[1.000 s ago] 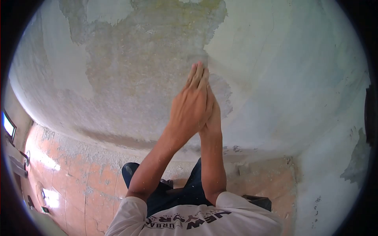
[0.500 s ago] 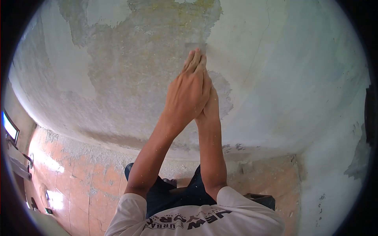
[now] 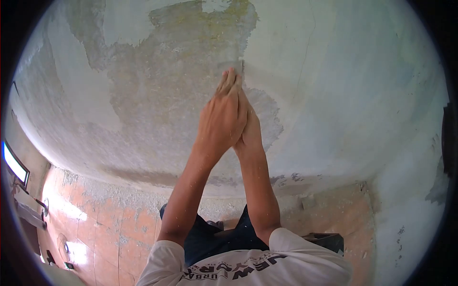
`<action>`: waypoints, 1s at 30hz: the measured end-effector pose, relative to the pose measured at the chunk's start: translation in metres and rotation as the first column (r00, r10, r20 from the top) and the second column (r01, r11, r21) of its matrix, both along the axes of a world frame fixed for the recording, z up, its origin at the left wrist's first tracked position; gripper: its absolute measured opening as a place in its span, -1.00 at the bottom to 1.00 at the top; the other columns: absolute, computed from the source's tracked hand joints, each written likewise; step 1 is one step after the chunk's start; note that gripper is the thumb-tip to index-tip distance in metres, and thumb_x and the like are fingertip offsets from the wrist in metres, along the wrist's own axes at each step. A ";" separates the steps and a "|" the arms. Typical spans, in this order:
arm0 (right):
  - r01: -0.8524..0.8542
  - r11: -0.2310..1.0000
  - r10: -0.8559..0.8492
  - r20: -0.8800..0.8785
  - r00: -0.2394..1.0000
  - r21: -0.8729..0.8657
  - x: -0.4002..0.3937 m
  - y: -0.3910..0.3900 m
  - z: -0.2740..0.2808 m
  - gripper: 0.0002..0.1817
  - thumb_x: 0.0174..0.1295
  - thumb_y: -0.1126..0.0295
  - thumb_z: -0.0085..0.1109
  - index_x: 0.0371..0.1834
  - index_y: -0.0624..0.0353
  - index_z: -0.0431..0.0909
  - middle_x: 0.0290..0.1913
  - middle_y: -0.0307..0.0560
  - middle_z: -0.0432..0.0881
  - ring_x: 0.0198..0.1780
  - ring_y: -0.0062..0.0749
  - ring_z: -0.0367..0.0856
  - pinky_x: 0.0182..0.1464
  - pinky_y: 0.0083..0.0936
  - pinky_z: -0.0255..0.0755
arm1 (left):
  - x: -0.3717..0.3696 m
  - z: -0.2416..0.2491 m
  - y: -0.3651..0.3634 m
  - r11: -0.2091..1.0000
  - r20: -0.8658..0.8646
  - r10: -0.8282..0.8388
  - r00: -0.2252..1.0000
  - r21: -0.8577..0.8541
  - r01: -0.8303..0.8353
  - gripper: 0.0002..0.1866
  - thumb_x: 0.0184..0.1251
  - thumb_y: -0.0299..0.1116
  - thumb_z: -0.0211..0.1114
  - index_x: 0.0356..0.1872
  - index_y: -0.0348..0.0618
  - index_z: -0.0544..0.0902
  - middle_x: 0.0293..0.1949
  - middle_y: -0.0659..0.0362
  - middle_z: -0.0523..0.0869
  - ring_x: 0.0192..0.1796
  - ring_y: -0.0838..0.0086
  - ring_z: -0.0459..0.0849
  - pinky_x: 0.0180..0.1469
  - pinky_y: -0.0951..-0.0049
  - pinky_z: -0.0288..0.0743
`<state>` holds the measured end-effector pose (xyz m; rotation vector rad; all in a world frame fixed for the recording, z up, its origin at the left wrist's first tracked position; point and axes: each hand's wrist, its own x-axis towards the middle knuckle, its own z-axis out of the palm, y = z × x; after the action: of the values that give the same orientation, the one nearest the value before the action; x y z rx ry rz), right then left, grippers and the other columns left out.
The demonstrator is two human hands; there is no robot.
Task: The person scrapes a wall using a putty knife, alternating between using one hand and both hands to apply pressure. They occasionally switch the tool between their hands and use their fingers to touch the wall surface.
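Observation:
My left hand [image 3: 222, 114] lies over my right, its fingers stretched forward and pressed together on a thin, flat grey blade [image 3: 231, 64] held against the wall. Beneath it, my right hand [image 3: 251, 128] is mostly covered; its fingers and any handle are hidden. The two hands touch and point up the wall. Around them the wall [image 3: 167, 90] shows a rough grey-brown scraped patch, bordered by paler coating [image 3: 334, 95] with ragged edges.
Below the wall, an orange tiled floor [image 3: 107, 229] carries grey flakes and dust. A dark box-like object [image 3: 329, 242] stands to the right of my body. A bright screen-like panel [image 3: 15, 163] and a round fan-like object [image 3: 64, 245] are at far left.
Both hands and the blade have shifted slightly down and left in the view, still together against the wall. The view itself has shifted a little.

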<state>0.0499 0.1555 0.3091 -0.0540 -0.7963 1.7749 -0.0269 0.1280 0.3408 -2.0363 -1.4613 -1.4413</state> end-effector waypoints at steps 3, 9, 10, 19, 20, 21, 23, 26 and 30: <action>-0.015 1.000 0.015 -0.035 0.999 0.014 -0.003 0.008 -0.005 -0.37 0.92 0.22 -0.13 0.93 0.12 0.16 0.68 -0.18 0.50 0.47 -0.52 0.65 0.48 -0.46 0.65 | -0.003 -0.003 0.006 1.000 0.002 -0.010 1.000 0.006 0.010 -0.43 0.68 -0.40 0.03 0.48 -0.68 0.60 0.64 -0.45 0.49 0.76 -0.26 0.37 0.76 -0.03 0.35; -0.063 0.998 0.062 -0.062 0.996 -0.004 0.001 0.006 -0.011 -0.38 0.91 0.23 -0.11 0.93 0.11 0.18 0.65 -0.21 0.53 0.44 -0.55 0.66 0.45 -0.48 0.66 | 0.000 0.000 -0.001 1.000 -0.010 0.001 1.000 -0.026 -0.001 -0.44 0.68 -0.43 0.04 0.50 -0.67 0.59 0.63 -0.45 0.50 0.75 -0.28 0.37 0.75 -0.06 0.37; -0.067 0.998 0.067 -0.054 0.996 -0.005 0.002 0.005 -0.015 -0.38 0.91 0.22 -0.11 0.93 0.11 0.18 0.63 -0.21 0.54 0.44 -0.55 0.66 0.44 -0.48 0.66 | 0.000 -0.005 0.000 0.999 -0.037 0.019 0.999 -0.034 -0.020 -0.44 0.68 -0.43 0.04 0.50 -0.67 0.58 0.63 -0.45 0.51 0.75 -0.28 0.38 0.75 -0.05 0.37; -0.105 0.994 0.102 -0.116 0.988 -0.020 -0.003 0.010 -0.013 -0.42 0.92 0.16 -0.11 0.85 0.15 0.30 0.52 -0.17 0.61 0.39 -0.53 0.69 0.41 -0.47 0.69 | 0.001 0.003 0.003 0.996 -0.097 0.083 0.992 -0.027 -0.086 -0.44 0.70 -0.39 0.05 0.49 -0.65 0.60 0.63 -0.41 0.53 0.74 -0.21 0.43 0.74 -0.01 0.40; -0.102 0.995 0.099 -0.117 0.988 -0.016 -0.002 0.011 -0.016 -0.42 0.92 0.16 -0.11 0.85 0.15 0.30 0.52 -0.17 0.61 0.39 -0.53 0.69 0.41 -0.47 0.69 | 0.001 0.000 0.003 0.996 -0.097 0.080 0.992 -0.024 -0.082 -0.44 0.70 -0.39 0.05 0.49 -0.65 0.60 0.63 -0.41 0.53 0.74 -0.21 0.43 0.74 -0.01 0.40; -0.119 0.993 0.115 -0.133 0.984 -0.018 -0.002 0.010 -0.015 -0.41 0.92 0.15 -0.11 0.85 0.15 0.29 0.52 -0.17 0.61 0.39 -0.52 0.69 0.42 -0.46 0.68 | 0.001 -0.001 0.002 0.997 -0.077 0.070 0.995 -0.030 -0.073 -0.44 0.69 -0.39 0.05 0.49 -0.66 0.60 0.63 -0.40 0.53 0.74 -0.21 0.43 0.74 -0.01 0.39; -0.137 0.990 0.132 -0.154 0.979 -0.019 -0.003 0.008 -0.012 -0.41 0.92 0.14 -0.11 0.85 0.15 0.29 0.52 -0.16 0.61 0.39 -0.51 0.69 0.42 -0.44 0.68 | 0.000 0.002 0.003 0.997 -0.062 0.061 0.996 -0.035 -0.064 -0.44 0.69 -0.39 0.06 0.48 -0.66 0.61 0.63 -0.40 0.53 0.74 -0.20 0.43 0.74 -0.01 0.39; -0.072 0.993 0.065 -0.081 0.995 -0.094 -0.002 0.001 -0.006 -0.42 0.92 0.15 -0.12 0.84 0.14 0.31 0.52 -0.17 0.61 0.39 -0.51 0.69 0.43 -0.44 0.68 | 0.000 0.009 0.002 0.994 -0.053 0.070 0.996 -0.084 -0.074 -0.43 0.68 -0.37 0.06 0.48 -0.66 0.61 0.63 -0.41 0.53 0.74 -0.20 0.42 0.74 -0.03 0.39; -0.100 0.993 0.090 -0.125 0.988 -0.071 -0.003 0.007 -0.018 -0.43 0.92 0.13 -0.10 0.82 0.14 0.35 0.51 -0.18 0.62 0.39 -0.52 0.69 0.38 -0.45 0.70 | 0.000 -0.005 0.005 0.997 -0.079 0.064 0.995 -0.043 -0.067 -0.44 0.68 -0.39 0.05 0.48 -0.67 0.61 0.63 -0.42 0.52 0.74 -0.21 0.42 0.74 -0.03 0.39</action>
<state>0.0469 0.1621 0.2915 0.0415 -0.6521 1.8798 -0.0274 0.1326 0.3356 -2.0266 -1.5275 -1.3006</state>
